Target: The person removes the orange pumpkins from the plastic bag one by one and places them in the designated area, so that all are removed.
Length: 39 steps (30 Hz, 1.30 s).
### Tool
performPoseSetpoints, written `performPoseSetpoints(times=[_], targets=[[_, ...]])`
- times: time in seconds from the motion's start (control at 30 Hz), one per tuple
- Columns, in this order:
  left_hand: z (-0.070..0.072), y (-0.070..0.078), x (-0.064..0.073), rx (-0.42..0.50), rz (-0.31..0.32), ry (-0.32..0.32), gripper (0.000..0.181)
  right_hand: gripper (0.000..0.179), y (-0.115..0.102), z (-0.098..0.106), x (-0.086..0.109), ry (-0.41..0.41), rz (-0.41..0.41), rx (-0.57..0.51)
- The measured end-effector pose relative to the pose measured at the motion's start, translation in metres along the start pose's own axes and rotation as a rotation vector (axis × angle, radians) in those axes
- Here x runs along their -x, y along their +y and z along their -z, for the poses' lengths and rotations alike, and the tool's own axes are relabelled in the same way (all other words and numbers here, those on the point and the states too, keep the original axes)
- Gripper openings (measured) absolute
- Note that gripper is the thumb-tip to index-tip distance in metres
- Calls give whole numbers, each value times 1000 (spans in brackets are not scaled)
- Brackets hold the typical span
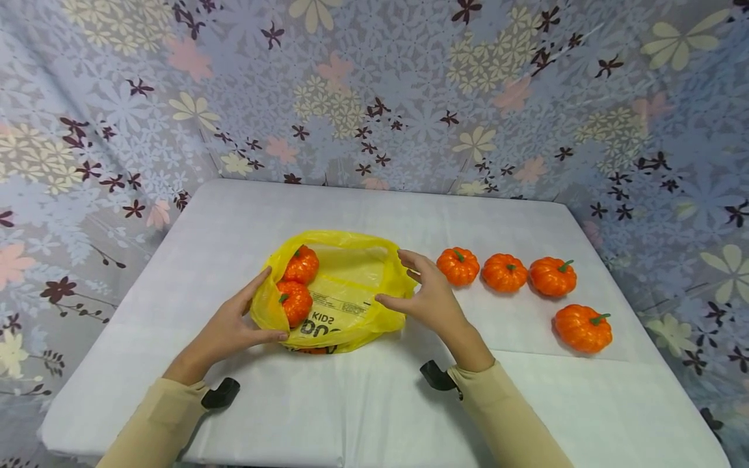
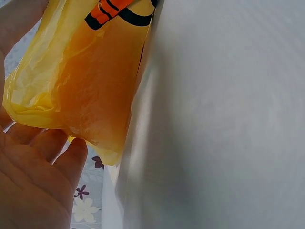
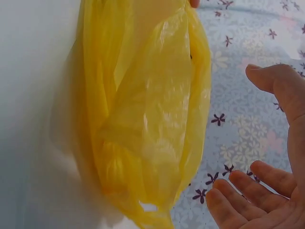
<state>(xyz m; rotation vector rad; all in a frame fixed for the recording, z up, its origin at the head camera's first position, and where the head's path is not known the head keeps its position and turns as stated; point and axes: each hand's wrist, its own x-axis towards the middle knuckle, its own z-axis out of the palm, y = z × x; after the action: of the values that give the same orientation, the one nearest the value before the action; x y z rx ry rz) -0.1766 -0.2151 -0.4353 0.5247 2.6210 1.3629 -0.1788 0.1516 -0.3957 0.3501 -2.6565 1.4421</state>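
Bag (image 1: 351,276): yellow, on the counter (image 1: 380,416), between both hands; its mouth gaped upward and its long axis ran sideways, left hand to right hand
Pumpkins in the bag: two, a rear one (image 1: 301,264) and a front one (image 1: 295,303), close together at its left end
Left hand (image 1: 225,325): at the bag's left end, touching its outside, thumb and fingers spread around that end, not clamped
Right hand (image 1: 435,302): at the bag's right end, thumb and fingers apart, holding nothing; the right wrist view showed a gap between them and the bag
Nearest loose pumpkin (image 1: 458,266): right of the bag, just beside the back of the right hand, the nearer one; the fingers pointed bagward, away from it
Other pumpkins: three (image 1: 505,273) (image 1: 552,277) (image 1: 583,329), farther right of the bag
Flowered cloth (image 1: 351,78): behind the bag
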Motion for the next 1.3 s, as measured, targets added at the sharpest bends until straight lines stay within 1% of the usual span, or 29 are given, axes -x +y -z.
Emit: performPoseSetpoints(times=[0.13,0.27,0.43,0.53,0.67,0.83,1.1,1.3], targets=[[0,0,1,-8,2,1,118,88,-5,-9,-5,-19,-14,-7],[1,-1,1,-14,2,-2,119,89,-9,-19,-9,-58,-32,-21],[1,-2,1,-12,-8,-5,118,88,-12,-29,-15,-91,-5,-23],[1,-2,1,-11,-8,-6,118,88,-12,-34,-18,-103,3,-43],[2,-1,1,-10,-4,-15,119,88,-13,-41,-20,-109,-12,-64],[3,1,0,-7,5,-18,121,86,-18,-49,-24,-111,0,-65],[2,0,0,-8,14,-19,120,87,-26,-63,-30,-137,-25,-47],[1,-1,0,-11,-1,-22,117,89,-29,-76,-31,-186,-45,-65]])
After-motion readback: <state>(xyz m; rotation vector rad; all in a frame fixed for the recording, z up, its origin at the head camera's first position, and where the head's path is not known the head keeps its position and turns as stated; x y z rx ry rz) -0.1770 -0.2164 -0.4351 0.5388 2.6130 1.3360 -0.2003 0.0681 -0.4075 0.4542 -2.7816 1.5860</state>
